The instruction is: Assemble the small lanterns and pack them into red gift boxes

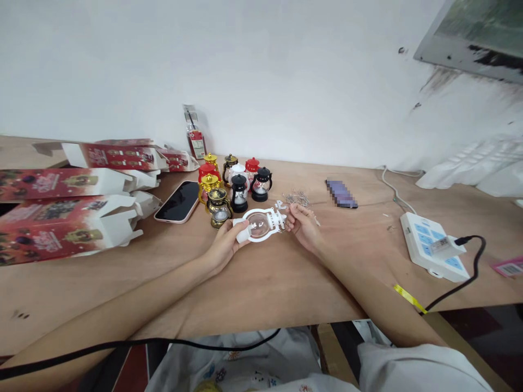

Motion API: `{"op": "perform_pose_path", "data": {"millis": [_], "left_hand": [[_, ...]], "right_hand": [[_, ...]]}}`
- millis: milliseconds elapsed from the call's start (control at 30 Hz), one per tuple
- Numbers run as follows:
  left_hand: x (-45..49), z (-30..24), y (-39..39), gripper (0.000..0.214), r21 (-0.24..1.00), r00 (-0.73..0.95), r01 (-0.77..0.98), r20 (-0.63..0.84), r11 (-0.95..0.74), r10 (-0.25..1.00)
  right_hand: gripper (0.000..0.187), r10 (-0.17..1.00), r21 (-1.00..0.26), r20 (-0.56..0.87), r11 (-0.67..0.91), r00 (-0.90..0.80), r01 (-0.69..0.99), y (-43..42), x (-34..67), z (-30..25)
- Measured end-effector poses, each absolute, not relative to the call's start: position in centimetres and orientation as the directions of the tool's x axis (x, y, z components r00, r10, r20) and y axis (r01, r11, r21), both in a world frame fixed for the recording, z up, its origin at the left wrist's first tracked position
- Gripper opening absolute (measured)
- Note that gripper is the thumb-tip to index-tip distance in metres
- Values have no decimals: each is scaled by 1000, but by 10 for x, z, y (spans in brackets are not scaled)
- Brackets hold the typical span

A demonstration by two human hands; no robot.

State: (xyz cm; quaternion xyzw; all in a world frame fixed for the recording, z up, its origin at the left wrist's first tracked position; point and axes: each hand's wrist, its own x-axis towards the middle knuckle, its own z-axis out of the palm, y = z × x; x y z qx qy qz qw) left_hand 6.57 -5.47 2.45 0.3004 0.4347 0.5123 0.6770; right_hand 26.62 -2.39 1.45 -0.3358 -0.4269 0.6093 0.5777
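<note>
My left hand (pixel 226 239) is wrapped around the base of a small white lantern (pixel 267 224) with a clear globe. The lantern lies tilted on its side, its top pointing right. At that top end my right hand (pixel 304 226) is closed in a pinch, and what its fingertips hold is too small to make out. Just beyond the right hand lie a pile of thin metal wire pieces (pixel 300 197) and small white bits (pixel 280 204). Several small lanterns in gold, red, black, white and bronze stand behind, among them a bronze lantern (pixel 219 209) and a black lantern (pixel 261 185).
Red printed boxes (pixel 69 228) lie at the left beside a phone (pixel 178 202). A bottle (pixel 196 139) stands by the wall. To the right are another phone (pixel 341 194), a power strip (pixel 425 242) with a black cable, and white plastic packaging (pixel 457 166).
</note>
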Motion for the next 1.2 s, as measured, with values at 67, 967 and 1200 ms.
{"op": "perform_pose_path", "data": {"millis": [67,967,1200], "left_hand": [[66,24,-54,15,853,90,-431,-283,294,955],[64,18,-53,15,841,102,-465,-258,275,961],[63,20,-53,13,822,174,-478,-256,309,951]], "right_hand": [[34,991,-918,87,39,-103,-396,-26,264,14],[38,995,-924,83,54,-60,-380,-25,261,12],[40,997,-918,46,19,-59,-397,-21,263,11]]}}
